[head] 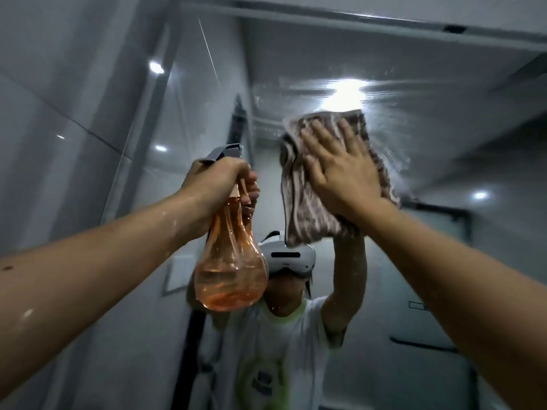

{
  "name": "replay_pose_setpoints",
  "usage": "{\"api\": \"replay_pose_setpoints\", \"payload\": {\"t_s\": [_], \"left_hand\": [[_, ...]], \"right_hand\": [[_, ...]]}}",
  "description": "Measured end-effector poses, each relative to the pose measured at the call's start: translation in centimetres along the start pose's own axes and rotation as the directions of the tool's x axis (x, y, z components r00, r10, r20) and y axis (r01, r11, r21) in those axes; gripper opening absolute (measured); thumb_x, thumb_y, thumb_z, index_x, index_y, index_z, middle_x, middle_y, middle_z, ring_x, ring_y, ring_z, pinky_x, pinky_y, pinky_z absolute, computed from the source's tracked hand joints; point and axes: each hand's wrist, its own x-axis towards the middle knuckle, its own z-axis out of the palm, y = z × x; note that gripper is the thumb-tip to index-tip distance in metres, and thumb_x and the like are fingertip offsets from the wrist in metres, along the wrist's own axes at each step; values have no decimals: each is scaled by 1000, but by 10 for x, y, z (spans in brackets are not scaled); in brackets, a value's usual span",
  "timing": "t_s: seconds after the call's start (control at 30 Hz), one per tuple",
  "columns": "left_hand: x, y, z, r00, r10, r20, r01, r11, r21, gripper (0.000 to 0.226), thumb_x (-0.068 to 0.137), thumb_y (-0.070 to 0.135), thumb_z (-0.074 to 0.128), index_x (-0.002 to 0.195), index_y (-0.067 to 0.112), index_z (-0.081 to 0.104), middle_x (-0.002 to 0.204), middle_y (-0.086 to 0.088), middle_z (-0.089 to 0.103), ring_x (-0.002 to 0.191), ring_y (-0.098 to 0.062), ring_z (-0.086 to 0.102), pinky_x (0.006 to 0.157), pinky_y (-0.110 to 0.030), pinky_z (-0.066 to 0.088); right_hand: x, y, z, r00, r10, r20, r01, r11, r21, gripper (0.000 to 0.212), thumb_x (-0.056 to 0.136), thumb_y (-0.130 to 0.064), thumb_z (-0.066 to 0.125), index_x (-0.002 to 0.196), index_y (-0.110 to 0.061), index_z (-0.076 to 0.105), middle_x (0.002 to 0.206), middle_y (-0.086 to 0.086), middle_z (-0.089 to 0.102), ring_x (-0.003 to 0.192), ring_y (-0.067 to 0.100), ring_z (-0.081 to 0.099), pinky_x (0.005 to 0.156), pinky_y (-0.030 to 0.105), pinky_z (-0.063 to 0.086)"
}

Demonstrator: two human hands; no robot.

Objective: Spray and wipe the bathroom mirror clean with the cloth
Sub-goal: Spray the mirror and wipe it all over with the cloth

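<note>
Cloth (307,208): brown and white, mottled, pressed flat against the mirror (429,161) under the right hand (344,173); upper edge lies just below a bright light reflection, lower end hangs loose past the heel of the palm.
Right hand: palm open, fingers (318,134) spread and pointing up, laid flat on the cloth; no pinch, the pressure alone keeps the cloth on the glass.
Left hand (220,184): closed in a fist round the neck of the spray bottle (231,270), raised beside the cloth, near it but apart from it.
Spray bottle: clear orange, bulb-shaped, hanging below the fist, liquid filling roughly the lower part; grey nozzle head (226,152) sticks out above the knuckles.
Forearms: both bare, both raised; wet droplets and pale splashes on the left one.
Mirror: wet streaks and smears around and to the right of the cloth; dry-looking glass lower down.
Reflection: person in a white T-shirt with green print (275,350) and a white headset (291,255), arm raised to the cloth; bottle partly covers this figure.
Surroundings: grey glossy wall tiles (59,113) at left, with small light spots on them.
</note>
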Motion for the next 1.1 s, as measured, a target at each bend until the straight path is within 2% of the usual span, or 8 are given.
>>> {"api": "replay_pose_setpoints", "payload": {"t_s": [0.13, 0.33, 0.53, 0.63, 0.73, 0.87, 0.97, 1.1], "left_hand": [[0, 5, -2, 999, 40, 10, -40, 999, -10, 20, 82, 7, 42, 64, 10, 52, 64, -4, 49, 57, -13, 46, 55, -22, 41], [9, 3, -3, 999, 31, -9, -31, 998, 47, 13, 77, 10, 48, 71, 9, 59, 66, -6, 58, 62, -16, 56, 68, -29, 50], [9, 11, -1, 998, 42, 39, -44, 998, 55, 14, 80, 13, 47, 71, 10, 57, 66, -6, 54, 62, -17, 50, 65, -28, 43], [8, 6, -1, 997, 80, 1, -80, 986, 146, 9, 71, 18, 53, 68, 13, 60, 65, -4, 60, 63, -18, 56, 66, -29, 47], [6, 6, 7, 998, 18, 56, -23, 995, 93, 16, 78, 10, 47, 66, 12, 57, 61, -3, 56, 62, -16, 55, 74, -29, 47], [2, 11, 9, 998, 41, 55, -46, 994, 98, 18, 84, 9, 43, 70, 11, 54, 64, -3, 54, 60, -13, 54, 68, -25, 47], [2, 12, 5, 999, 52, -2, -52, 995, 89, 17, 85, 10, 44, 72, 10, 54, 66, -2, 57, 58, -11, 58, 58, -22, 52], [-1, 11, 7, 1000, 27, -17, -26, 998, 50, 20, 85, 10, 42, 68, 12, 51, 65, -1, 54, 55, -8, 56, 55, -17, 50]], "right_hand": [[9, -4, -2, 993, 119, -14, -118, 991, 60, 52, 98, -45, 14, 147, -33, 0, 156, -9, -7, 142, 19, -17, 116, 39, -10], [-66, 3, 10, 986, -168, 15, 166, 983, 73, 61, 85, -58, 5, 143, -42, 4, 151, -17, -2, 137, 8, -17, 112, 31, -13], [12, -4, 0, 989, 145, -20, -143, 986, 87, 57, 93, -58, 18, 145, -41, 1, 156, -11, -7, 142, 21, -16, 116, 42, -10], [-23, -17, 11, 998, -38, -46, 43, 993, 113, 56, 92, -59, 17, 144, -43, 3, 156, -13, -4, 142, 18, -16, 113, 38, -13], [-76, 16, 13, 987, -138, -86, 146, 985, 95, 60, 85, -61, 19, 143, -41, 23, 154, -11, 18, 144, 18, 4, 114, 37, -1], [-27, 52, -1, 992, 94, -81, -88, 993, 79, 66, 84, -65, 17, 145, -40, 17, 156, -7, 12, 144, 23, 0, 117, 43, 2], [21, 13, -3, 964, 258, -67, -249, 961, 117, 60, 91, -61, 20, 146, -40, 8, 157, -8, 0, 143, 25, -11, 116, 47, -8], [-39, -17, 16, 993, -72, -93, 83, 989, 122, 57, 91, -60, 22, 144, -43, 13, 156, -11, 5, 144, 21, -10, 113, 40, -12]]}}
